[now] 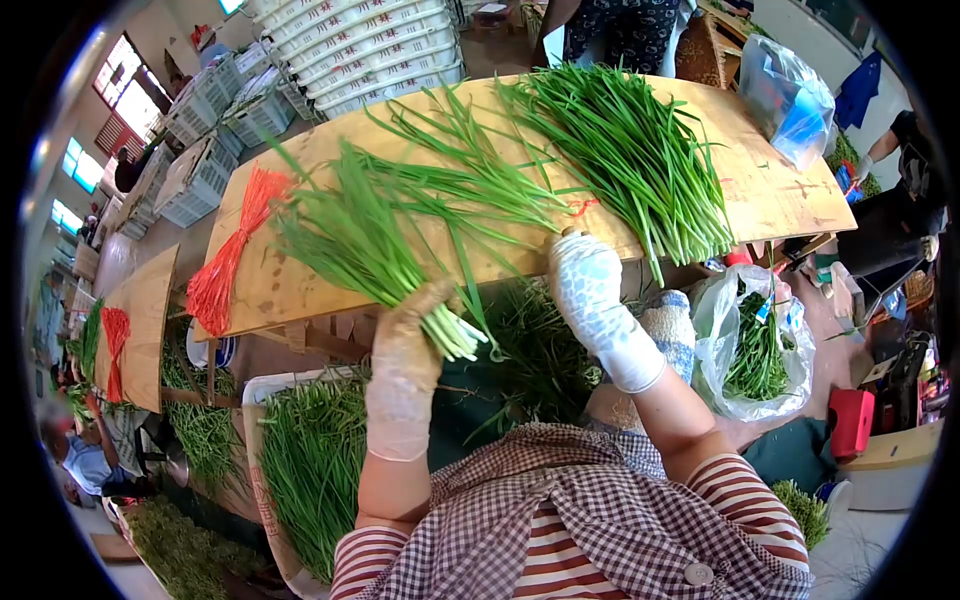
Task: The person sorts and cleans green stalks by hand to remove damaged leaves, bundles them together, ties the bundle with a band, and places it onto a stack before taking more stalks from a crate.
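Observation:
My gloved left hand [410, 325] is wrapped round a bunch of garlic chives [365, 235], near its pale cut ends. The bunch is held tilted over the table's front edge, its leafy tips blurred. My gloved right hand [585, 280] is closed at the table edge, its fingertips by the stem ends of some loose chives [480, 180]. What it pinches, if anything, is hidden. A thick pile of chives [630, 150] lies to the right on the wooden table [780, 205]. A bundle of red ties [235, 255] rests at the table's left end.
A crate of chives [310, 450] stands below left. A plastic bag of greens [755, 350] sits on the floor at right, and another plastic bag [790, 100] on the table. White crates [365, 50] are stacked behind. Other people are nearby, one at the right edge.

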Available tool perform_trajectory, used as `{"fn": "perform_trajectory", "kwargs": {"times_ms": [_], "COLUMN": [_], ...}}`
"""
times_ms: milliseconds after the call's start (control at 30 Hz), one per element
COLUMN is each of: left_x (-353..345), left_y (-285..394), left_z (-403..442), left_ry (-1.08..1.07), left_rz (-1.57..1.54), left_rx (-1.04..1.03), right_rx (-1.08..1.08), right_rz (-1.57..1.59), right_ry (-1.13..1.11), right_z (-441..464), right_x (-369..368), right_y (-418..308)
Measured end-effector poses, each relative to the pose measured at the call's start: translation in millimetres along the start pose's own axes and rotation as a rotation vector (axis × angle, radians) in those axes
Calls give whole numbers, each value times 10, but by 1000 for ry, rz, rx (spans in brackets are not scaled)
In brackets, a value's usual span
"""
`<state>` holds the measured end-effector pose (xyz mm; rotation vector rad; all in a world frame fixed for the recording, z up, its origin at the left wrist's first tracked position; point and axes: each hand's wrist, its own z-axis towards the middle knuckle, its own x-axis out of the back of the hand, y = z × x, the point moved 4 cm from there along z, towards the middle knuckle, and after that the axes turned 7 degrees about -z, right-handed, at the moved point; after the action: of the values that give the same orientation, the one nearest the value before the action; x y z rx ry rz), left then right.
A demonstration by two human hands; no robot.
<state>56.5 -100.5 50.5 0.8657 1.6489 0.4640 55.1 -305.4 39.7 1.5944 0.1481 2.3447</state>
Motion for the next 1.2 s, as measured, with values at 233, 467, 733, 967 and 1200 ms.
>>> {"fn": "perform_trajectory", "kwargs": {"times_ms": [233, 467, 733, 967, 1200], "left_x": [-124, -192, -133, -247, -76], "left_y": [-247, 25, -271, -281, 318], "left_z": [101, 119, 219, 85, 140], "left_ry": [-45, -103, -76, 7, -8], "left_rz": [-64, -108, 6, 210, 109], "left_rx": [-54, -79, -41, -188, -344], "right_rx": [162, -104, -179, -298, 363], "right_rz": [651, 585, 1901, 1568, 704], "right_ry": [69, 71, -783, -496, -618], "right_z": [-134, 337, -292, -300, -528], "right_x": [697, -15, 226, 170, 248], "right_y": [-59, 219, -24, -165, 12]}}
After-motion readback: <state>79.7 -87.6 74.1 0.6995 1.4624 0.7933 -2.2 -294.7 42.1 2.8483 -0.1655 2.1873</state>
